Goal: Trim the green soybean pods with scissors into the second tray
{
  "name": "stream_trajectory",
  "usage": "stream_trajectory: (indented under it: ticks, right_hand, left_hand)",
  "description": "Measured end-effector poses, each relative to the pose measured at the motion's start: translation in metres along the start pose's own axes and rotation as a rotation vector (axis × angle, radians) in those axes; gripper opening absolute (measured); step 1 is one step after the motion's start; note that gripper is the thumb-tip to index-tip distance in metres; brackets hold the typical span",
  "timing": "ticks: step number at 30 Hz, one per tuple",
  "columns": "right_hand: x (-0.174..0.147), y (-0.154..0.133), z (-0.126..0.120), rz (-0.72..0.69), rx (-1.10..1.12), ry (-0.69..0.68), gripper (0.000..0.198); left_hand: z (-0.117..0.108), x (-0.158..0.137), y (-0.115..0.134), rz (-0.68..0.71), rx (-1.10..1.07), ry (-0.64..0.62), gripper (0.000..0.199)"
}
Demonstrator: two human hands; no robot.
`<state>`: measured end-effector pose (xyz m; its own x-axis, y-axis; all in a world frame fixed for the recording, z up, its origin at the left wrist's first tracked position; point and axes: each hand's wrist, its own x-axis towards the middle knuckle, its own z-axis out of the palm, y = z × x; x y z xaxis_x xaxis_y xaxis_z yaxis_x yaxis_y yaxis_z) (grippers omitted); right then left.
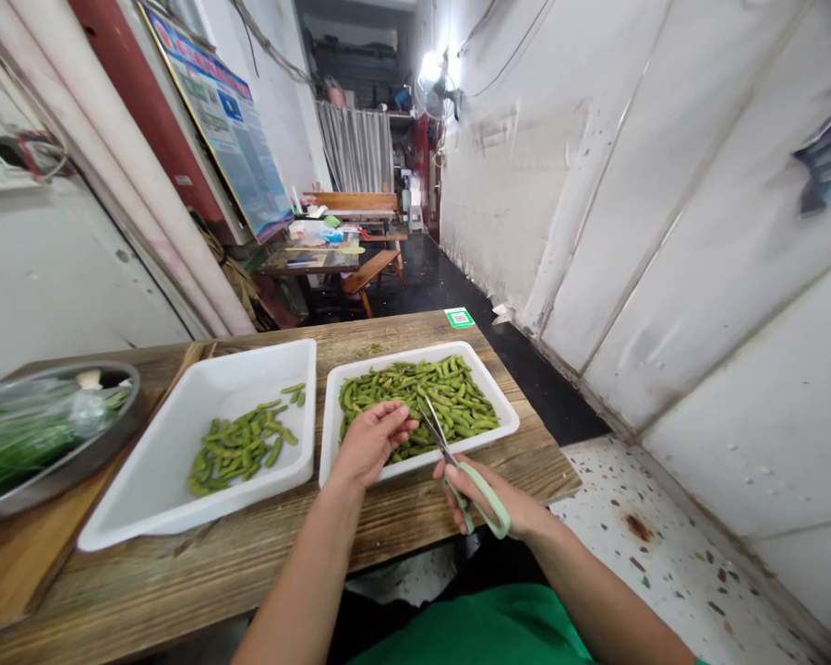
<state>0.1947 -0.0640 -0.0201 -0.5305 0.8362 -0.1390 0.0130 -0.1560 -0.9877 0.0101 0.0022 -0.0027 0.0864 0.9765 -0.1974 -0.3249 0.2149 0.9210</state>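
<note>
My left hand [376, 441] is closed in a pinch over the right-hand white tray [511, 423], which is filled with green soybean pods [450, 380]. Whatever is between its fingertips cannot be told apart from the pods behind. My right hand [481, 494] grips scissors [488, 499] with pale green handles. Their blades are parted and point up and away, just right of my left fingertips. To the left, a second white tray [214, 374] holds a smaller heap of soybean pods [239, 443], with a few lying apart near its right wall.
Both trays rest on a wooden table [380, 531]. At far left, a metal basin [121, 420] of bagged green vegetables sits on a wooden board [14, 577]. A green code sticker [460, 318] marks the far edge. Beyond stand another table [332, 261] and benches.
</note>
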Motion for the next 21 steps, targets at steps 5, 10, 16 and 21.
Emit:
stream_trajectory:
  ticks: [5, 10, 16, 21]
  right_hand:
    - [0.005, 0.003, 0.003, 0.046, 0.050, 0.043, 0.044]
    - [0.006, 0.000, 0.006, 0.042, 0.062, 0.060, 0.043]
    - [0.006, -0.002, 0.007, 0.043, 0.058, 0.064, 0.044]
    - [0.005, -0.004, 0.006, 0.027, 0.024, 0.078, 0.044]
  left_hand:
    - [0.000, -0.002, 0.000, -0.011, -0.001, -0.036, 0.027]
    - [0.002, -0.003, -0.003, 0.068, 0.095, -0.032, 0.025]
    - [0.006, -0.008, -0.002, 0.074, 0.178, -0.070, 0.026]
    - [0.008, -0.011, -0.002, 0.104, 0.175, -0.086, 0.027]
